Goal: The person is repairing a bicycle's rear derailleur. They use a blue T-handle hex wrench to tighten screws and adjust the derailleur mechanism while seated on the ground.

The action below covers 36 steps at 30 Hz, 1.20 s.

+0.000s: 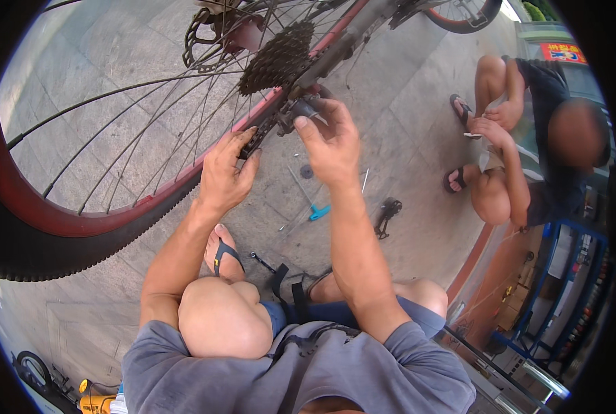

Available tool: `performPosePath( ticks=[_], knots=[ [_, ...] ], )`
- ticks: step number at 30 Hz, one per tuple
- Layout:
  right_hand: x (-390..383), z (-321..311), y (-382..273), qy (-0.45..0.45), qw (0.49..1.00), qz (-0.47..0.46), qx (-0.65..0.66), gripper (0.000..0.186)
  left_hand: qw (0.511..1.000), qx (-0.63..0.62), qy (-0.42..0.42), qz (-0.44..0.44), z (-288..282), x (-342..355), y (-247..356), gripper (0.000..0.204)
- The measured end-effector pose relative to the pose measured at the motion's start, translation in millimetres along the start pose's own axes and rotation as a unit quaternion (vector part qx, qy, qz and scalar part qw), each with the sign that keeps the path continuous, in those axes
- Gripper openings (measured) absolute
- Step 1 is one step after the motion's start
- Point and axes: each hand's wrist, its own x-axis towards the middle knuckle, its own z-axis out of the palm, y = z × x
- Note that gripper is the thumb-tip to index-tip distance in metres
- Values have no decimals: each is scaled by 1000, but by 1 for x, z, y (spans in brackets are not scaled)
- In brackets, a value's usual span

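Note:
A rear derailleur (280, 121) hangs beneath the cassette (277, 58) of a bicycle with a red-rimmed rear wheel (45, 215). My left hand (228, 170) pinches the lower end of the derailleur's cage, close to the tyre. My right hand (330, 141) is closed on the derailleur's body, thumb and fingers around its dark rounded part. The fingers partly hide where the derailleur meets the frame. Both forearms reach up from my knees.
On the paving lie a blue T-handle hex key (319, 212), a dark round disc (306, 171), a thin metal rod (365, 180), a loose black derailleur (388, 217) and a small wrench-like tool (261, 261). Another person (522, 138) sits at the right, near a blue rack (549, 290).

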Motion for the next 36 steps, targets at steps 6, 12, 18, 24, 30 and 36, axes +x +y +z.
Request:
performPosePath(
  ticks=[6,12,18,24,30,36],
  knots=[
    [-7,14,-4,20,999,-45,-14,33,998,46,-30,13,-11,2,-1,35],
    [-10,21,10,32,991,-127,-33,30,998,51,-24,13,-11,-3,-3,34],
    [-1,16,18,35,988,-143,-53,31,997,65,-26,12,-2,-2,6,35],
    [0,14,13,40,994,-103,-15,31,997,62,-47,-5,0,7,4,35],
    [6,12,14,46,994,-91,27,33,995,86,-47,18,3,9,12,33],
    [4,10,12,65,996,-48,31,31,993,86,-78,-15,-2,14,16,34]
  ],
)
